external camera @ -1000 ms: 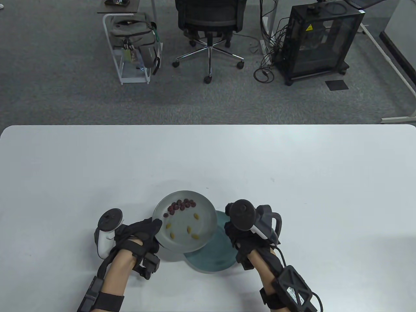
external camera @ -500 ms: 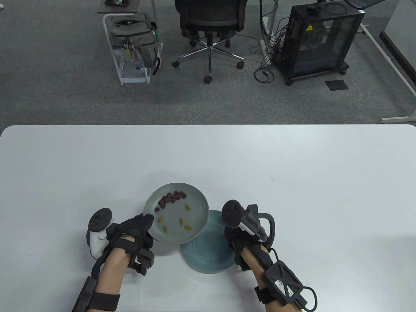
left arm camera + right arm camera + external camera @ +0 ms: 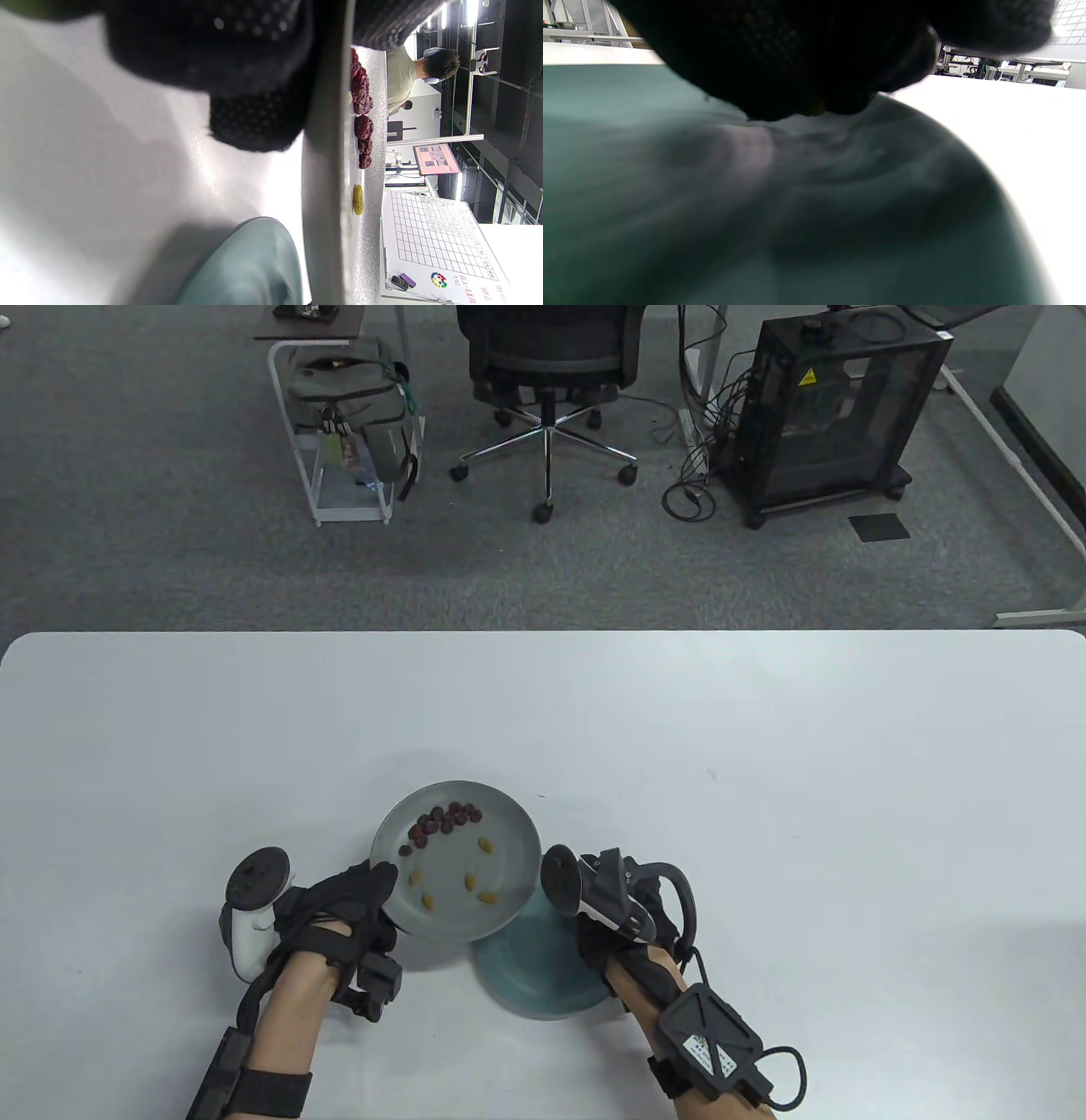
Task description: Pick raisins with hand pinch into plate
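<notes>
Grey plate (image 3: 501, 891) is up off the white table (image 3: 764, 780), held by the left hand (image 3: 348, 908), which grips its near-left rim; in the left wrist view you can see gloved fingers (image 3: 258, 118) tucked under the plate with the rim edge running right past them. On the plate there's a bunch of dark red raisins (image 3: 441, 820) clustered on the side farthest from that hand, plus a few yellow raisins (image 3: 465, 882) scattered closer to the middle, just beyond the left fingertips. Right of the left hand and partly under the grey plate's edge sits a teal plate (image 3: 543, 976), flat on the table. The right hand (image 3: 628, 933) is over the teal plate's right side, tracker on its back tipped toward the grey plate. From the right wrist view the fingers (image 3: 780, 55) are bunched together low over the teal surface, and there's a small yellowish speck (image 3: 814, 106) right at the fingertips that looks like a raisin pinched between them, though it's blurry and dark so I can't say for sure it's gripped. Beyond the table there's an office chair (image 3: 547, 364), a white cart with a backpack (image 3: 352, 398), and a black cabinet (image 3: 836, 407) on the carpet.
</notes>
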Available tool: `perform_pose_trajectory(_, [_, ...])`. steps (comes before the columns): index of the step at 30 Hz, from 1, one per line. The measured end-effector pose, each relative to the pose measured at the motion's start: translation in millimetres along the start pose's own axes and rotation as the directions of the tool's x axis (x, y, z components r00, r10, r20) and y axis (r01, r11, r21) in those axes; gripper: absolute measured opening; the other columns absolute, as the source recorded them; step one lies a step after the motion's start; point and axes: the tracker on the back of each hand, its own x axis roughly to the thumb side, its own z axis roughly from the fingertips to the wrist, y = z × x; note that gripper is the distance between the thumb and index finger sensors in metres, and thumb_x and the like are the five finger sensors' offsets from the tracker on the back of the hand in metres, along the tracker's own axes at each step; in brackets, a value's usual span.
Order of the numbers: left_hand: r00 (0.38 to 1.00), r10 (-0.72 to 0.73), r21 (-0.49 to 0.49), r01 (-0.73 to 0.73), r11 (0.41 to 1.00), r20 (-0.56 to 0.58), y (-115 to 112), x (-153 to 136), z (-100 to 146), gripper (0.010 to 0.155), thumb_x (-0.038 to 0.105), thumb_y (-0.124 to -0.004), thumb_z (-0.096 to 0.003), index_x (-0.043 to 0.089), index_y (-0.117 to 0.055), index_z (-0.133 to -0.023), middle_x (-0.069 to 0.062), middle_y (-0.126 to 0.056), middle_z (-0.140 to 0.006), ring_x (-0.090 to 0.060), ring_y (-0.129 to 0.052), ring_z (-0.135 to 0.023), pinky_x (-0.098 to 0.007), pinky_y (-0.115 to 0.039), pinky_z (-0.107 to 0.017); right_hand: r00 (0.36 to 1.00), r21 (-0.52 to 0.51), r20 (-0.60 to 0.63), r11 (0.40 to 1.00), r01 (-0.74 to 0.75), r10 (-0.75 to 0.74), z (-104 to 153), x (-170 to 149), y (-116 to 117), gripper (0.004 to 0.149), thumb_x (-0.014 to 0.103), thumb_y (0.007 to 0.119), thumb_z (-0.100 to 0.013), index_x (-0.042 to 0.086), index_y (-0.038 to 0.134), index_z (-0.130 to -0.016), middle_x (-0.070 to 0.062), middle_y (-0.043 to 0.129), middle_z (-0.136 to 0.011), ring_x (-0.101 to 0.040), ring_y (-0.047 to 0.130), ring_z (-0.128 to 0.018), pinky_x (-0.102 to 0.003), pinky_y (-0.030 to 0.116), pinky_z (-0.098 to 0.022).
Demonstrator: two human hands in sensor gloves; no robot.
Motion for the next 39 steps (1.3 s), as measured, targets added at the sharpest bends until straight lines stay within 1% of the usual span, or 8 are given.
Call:
perform_pose_trajectory(5, [1.000, -0.002, 0.003, 0.002, 1.000, -0.007, 0.0, 0.2, 0.6, 0.053, 0.037, -0.073, -0.0517, -0.006, -0.078, -0.083, -0.016, -0.104, -0.046, -0.020, -0.099, -0.013, -0.041, -0.082, -0.016, 1.000, -0.002, -0.015, 1.000, -0.014, 0.014, -0.6, 0.2, -1.3, 0.054, 0.027, 0.101, -0.038, 0.012, 0.080, -0.085, -0.011, 0.103, -0.070, -0.024, 0.099, -0.045, -0.039, 0.087, -0.032])
perform_pose_trajectory(8, [1.000, -0.002, 0.001, 0.002, 1.000, -0.006, 0.0, 0.3, 0.3, 0.053, 0.036, -0.073, -0.0518, -0.006, -0.078, -0.083, -0.016, -0.104, -0.046, -0.020, -0.099, -0.013, -0.041, -0.082, -0.016, 1.000, 0.003, -0.015, 1.000, 0.009, -0.009, 0.7, -2.5, -4.3, 0.055, 0.029, 0.100, -0.038, 0.012, 0.080, -0.086, -0.012, 0.102, -0.072, -0.025, 0.099, -0.047, -0.039, 0.087, -0.032])
perform_pose_trajectory(14, [1.000, -0.009, -0.003, 0.009, 1.000, 0.001, -1.1, 1.1, 0.8, 0.052, 0.037, -0.073, -0.0517, -0.005, -0.078, -0.083, -0.016, -0.104, -0.046, -0.020, -0.099, -0.013, -0.041, -0.082, -0.016, 0.995, -0.032, -0.027, 0.995, 0.098, -0.098, 12.7, -13.9, -22.1, 0.055, 0.030, 0.099, -0.039, 0.012, 0.079, -0.087, -0.012, 0.101, -0.074, -0.026, 0.099, -0.048, -0.040, 0.086, -0.033])
perform_pose_trajectory(20, [1.000, -0.016, -0.008, 0.016, 1.000, 0.001, -4.3, 0.4, 1.0, 0.052, 0.037, -0.073, -0.0517, -0.006, -0.078, -0.083, -0.016, -0.104, -0.046, -0.020, -0.099, -0.013, -0.041, -0.082, -0.016, 0.985, -0.049, -0.026, 0.984, 0.169, -0.170, 23.1, -23.5, -34.8, 0.056, 0.033, 0.098, -0.040, 0.013, 0.079, -0.088, -0.013, 0.100, -0.076, -0.026, 0.098, -0.049, -0.040, 0.086, -0.034])
perform_pose_trajectory(24, [1.000, -0.017, -0.014, 0.017, 1.000, -0.005, -8.3, -1.6, 0.6, 0.052, 0.037, -0.073, -0.0517, -0.005, -0.078, -0.083, -0.016, -0.104, -0.047, -0.020, -0.099, -0.013, -0.041, -0.082, -0.016, 0.973, -0.063, -0.007, 0.971, 0.229, -0.230, 31.3, -26.9, -44.7, 0.055, 0.034, 0.097, -0.040, 0.013, 0.079, -0.088, -0.013, 0.100, -0.075, -0.027, 0.098, -0.049, -0.040, 0.086, -0.034])
perform_pose_trajectory(30, [1.000, -0.026, -0.020, 0.026, 0.999, -0.009, -13.7, -3.3, 0.1, 0.052, 0.037, -0.072, -0.0517, -0.005, -0.078, -0.083, -0.016, -0.104, -0.047, -0.020, -0.099, -0.014, -0.041, -0.083, -0.016, 0.961, -0.093, 0.035, 0.956, 0.277, -0.275, 41.5, -24.1, -59.0, 0.054, 0.035, 0.096, -0.041, 0.013, 0.080, -0.087, -0.013, 0.101, -0.074, -0.027, 0.098, -0.048, -0.040, 0.086, -0.034])
perform_pose_trajectory(33, [1.000, -0.028, -0.032, 0.027, 0.999, -0.011, -16.6, -3.5, -0.2, 0.053, 0.037, -0.072, -0.0517, -0.005, -0.078, -0.083, -0.016, -0.104, -0.047, -0.020, -0.099, -0.014, -0.041, -0.082, -0.016, 0.953, -0.099, 0.061, 0.948, 0.303, -0.298, 43.8, -20.3, -62.2, 0.054, 0.036, 0.096, -0.041, 0.013, 0.081, -0.087, -0.013, 0.101, -0.074, -0.027, 0.098, -0.048, -0.040, 0.086, -0.034])
perform_pose_trajectory(39, [0.999, -0.042, -0.048, 0.041, 0.998, -0.006, -22.5, -3.2, 0.1, 0.053, 0.037, -0.072, -0.0517, -0.005, -0.078, -0.083, -0.016, -0.104, -0.047, -0.020, -0.099, -0.014, -0.041, -0.083, -0.016, 0.951, -0.088, 0.082, 0.948, 0.305, -0.298, 46.6, -15.6, -64.8, 0.053, 0.037, 0.095, -0.041, 0.014, 0.082, -0.086, -0.013, 0.102, -0.073, -0.027, 0.098, -0.047, -0.040, 0.086, -0.034])
